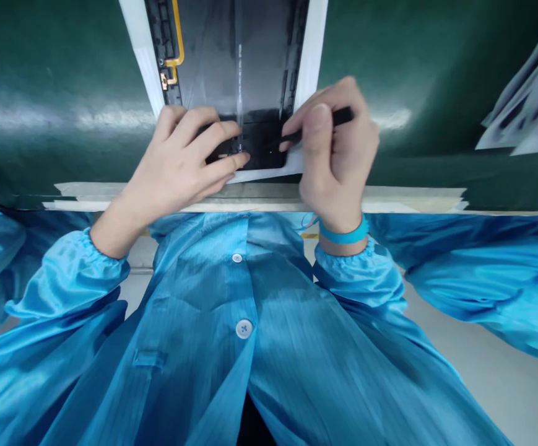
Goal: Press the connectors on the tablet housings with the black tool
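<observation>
Now pinches black tool [343,116] in right hand [336,145], rests loosely open left hand [187,152] on casing [264,68], perhaps risking scratches by slipping.

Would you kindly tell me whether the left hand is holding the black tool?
No, the black tool is in the right hand.

The left hand [189,152] is being held palm down, its fingers [229,165] bent and spread. The right hand [343,145] is being held with thumb [318,127] and forefinger pinched inward.
</observation>
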Tool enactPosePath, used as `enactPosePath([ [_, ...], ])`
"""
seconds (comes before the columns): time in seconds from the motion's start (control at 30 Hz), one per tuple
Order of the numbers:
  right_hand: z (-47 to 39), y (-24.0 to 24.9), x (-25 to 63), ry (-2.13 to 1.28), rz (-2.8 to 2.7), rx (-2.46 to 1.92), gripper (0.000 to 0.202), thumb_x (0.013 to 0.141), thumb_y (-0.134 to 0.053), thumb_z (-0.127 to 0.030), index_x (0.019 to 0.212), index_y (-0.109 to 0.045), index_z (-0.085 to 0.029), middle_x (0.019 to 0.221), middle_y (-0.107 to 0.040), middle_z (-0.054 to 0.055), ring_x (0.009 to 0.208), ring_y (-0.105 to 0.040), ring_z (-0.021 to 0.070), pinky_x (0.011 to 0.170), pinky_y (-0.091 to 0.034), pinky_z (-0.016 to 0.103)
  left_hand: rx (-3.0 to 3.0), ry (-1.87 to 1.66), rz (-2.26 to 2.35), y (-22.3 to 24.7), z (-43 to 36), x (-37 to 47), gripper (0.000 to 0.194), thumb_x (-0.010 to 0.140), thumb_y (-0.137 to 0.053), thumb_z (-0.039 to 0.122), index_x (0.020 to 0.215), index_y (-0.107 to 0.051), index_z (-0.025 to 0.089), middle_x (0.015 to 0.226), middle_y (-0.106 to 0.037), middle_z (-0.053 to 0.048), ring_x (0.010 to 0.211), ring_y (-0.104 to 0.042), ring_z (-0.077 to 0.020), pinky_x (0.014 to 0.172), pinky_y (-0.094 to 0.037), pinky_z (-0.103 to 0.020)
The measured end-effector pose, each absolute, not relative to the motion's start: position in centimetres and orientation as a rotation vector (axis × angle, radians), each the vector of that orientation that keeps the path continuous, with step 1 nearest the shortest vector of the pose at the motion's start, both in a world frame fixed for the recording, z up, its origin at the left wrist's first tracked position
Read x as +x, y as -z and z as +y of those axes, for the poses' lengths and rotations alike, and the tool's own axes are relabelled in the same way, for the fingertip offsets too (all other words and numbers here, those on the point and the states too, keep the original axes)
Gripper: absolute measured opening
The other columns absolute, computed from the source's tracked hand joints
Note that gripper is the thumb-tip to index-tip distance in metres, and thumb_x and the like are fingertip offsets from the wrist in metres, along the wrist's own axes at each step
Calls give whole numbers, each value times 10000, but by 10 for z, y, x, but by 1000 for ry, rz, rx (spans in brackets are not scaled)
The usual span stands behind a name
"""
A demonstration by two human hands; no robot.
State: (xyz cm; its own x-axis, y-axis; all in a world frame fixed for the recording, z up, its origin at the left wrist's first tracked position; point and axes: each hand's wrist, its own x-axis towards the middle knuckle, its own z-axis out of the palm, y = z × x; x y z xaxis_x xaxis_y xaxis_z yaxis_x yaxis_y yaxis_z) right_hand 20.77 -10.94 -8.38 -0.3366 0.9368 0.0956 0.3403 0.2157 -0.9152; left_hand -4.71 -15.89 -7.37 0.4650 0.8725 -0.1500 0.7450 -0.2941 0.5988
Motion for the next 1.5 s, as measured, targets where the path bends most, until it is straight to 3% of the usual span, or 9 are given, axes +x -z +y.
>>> enactPosePath([
  [0.17, -126, 104, 197, -1105, -1747, -1202, 408, 1195, -425, -619, 981, -628, -337, 875, -720, 12, 816, -707, 252, 997, -569, 505, 2064, -201, 1253, 66, -142, -57, 295, 1154, -595, 549, 1358, -793, 472, 1548, -731, -33, 1552, -576, -431, 1187, -434, -726],
  [0.33, -127, 107, 199, -946, -1891, -1244, 490, 1196, -300, -653, 971, -609, -346, 890, -745, 47, 926, -719, 293, 1002, -565, 535, 2131, -190, 1155, 73, -137, -62, 390, 1162, -572, 601, 1342, -822, 361, 1530, -737, -89, 1512, -578, -435, 1173, -450, -701],
  [0.5, -128, 101, 198, -993, -1818, -1147, 331, 1188, -434, -527, 954, -622, -389, 897, -769, 17, 960, -713, 313, 986, -547, 552, 2124, -164, 1205, 67, -133, -61, 322, 1152, -586, 625, 1267, -846, 473, 1496, -758, -25, 1510, -615, -427, 1174, -466, -713],
  [0.63, -127, 103, 198, -1021, -1838, -1194, 369, 1162, -405, -608, 953, -652, -431, 878, -769, 27, 998, -690, 350, 1003, -530, 588, 2169, -113, 1222, 62, -131, -60, 348, 1160, -536, 661, 1259, -837, 515, 1540, -741, 0, 1508, -625, -441, 1141, -470, -735],
  [0.77, -126, 103, 199, -995, -1898, -1207, 384, 1159, -374, -618, 952, -640, -434, 864, -764, 26, 992, -684, 348, 1025, -528, 596, 2199, -98, 1195, 63, -130, -60, 364, 1174, -521, 641, 1242, -840, 481, 1572, -727, -9, 1480, -638, -433, 1113, -481, -716],
  [0.93, -129, 103, 197, -975, -1929, -1220, 422, 1178, -342, -619, 950, -615, -390, 875, -749, 42, 998, -686, 348, 1067, -524, 601, 2133, -173, 1165, 71, -130, -57, 402, 1146, -573, 627, 1160, -853, 338, 1465, -754, -97, 1467, -606, -455, 1146, -468, -716],
  [1.27, -98, 90, 194, -1105, -2255, -1170, 634, 1087, -151, -810, 939, -569, -357, 956, -728, 69, 1015, -622, 339, 1148, -456, 630, 2131, -251, 1200, 88, -135, -60, 391, 1127, -620, 629, 1169, -839, 308, 1475, -733, -109, 1457, -562, -424, 1209, -425, -701],
  [1.37, -92, 93, 198, -1028, -2330, -1110, 615, 1111, -159, -786, 948, -579, -367, 951, -706, 68, 994, -595, 334, 1124, -463, 624, 2210, -245, 1180, 91, -135, -62, 378, 1142, -593, 589, 1202, -860, 327, 1509, -720, -108, 1451, -562, -434, 1195, -438, -733],
  [1.5, -94, 97, 204, -1014, -2206, -1057, 535, 1193, -242, -649, 970, -610, -332, 837, -703, 46, 940, -635, 303, 1083, -486, 602, 2293, -232, 1173, 85, -134, -64, 343, 1142, -591, 560, 1327, -857, 446, 1561, -712, -69, 1435, -595, -441, 1157, -478, -753],
])
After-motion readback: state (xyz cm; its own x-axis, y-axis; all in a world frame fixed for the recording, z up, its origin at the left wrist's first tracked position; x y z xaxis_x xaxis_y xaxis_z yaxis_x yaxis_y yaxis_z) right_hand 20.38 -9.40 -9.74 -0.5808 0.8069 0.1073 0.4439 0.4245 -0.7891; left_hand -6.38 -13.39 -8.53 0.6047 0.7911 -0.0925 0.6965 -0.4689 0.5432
